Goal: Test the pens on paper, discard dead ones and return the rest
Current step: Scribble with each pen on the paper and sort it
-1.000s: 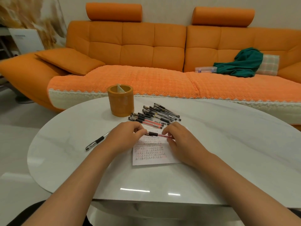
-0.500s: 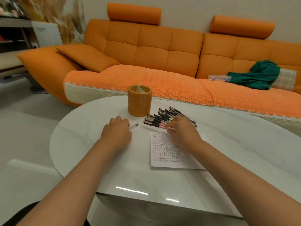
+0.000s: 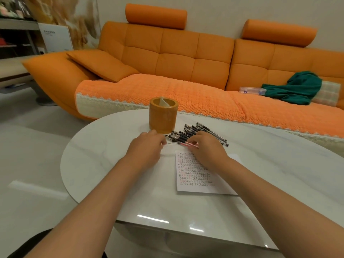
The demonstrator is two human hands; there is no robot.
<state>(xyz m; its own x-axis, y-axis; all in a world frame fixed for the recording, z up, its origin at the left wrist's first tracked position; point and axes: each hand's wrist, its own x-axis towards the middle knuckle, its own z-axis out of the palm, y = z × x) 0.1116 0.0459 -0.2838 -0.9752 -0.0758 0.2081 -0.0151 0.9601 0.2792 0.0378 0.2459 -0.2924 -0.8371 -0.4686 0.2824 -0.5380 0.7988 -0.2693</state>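
My left hand (image 3: 147,148) is closed on a pen (image 3: 170,143); only its clear front end sticks out toward the right. My right hand (image 3: 204,148) pinches a red pen (image 3: 188,145) that lies at the near edge of a pile of black-capped pens (image 3: 197,130). The two hands are a short gap apart, just in front of the orange cylindrical pen holder (image 3: 163,116). A sheet of paper (image 3: 197,178) covered with rows of small test marks lies under my right wrist on the white oval table (image 3: 104,159).
An orange sofa (image 3: 176,58) runs behind the table, with a green cloth (image 3: 296,88) and a clear case (image 3: 250,90) on its seat. The table's left edge drops to a pale floor (image 3: 31,149). Shelves stand at far left.
My left hand has moved right from the pen's old spot on the table toward the pile, with the pen in it. My right hand stayed at the pile's near edge. The camera swung left.
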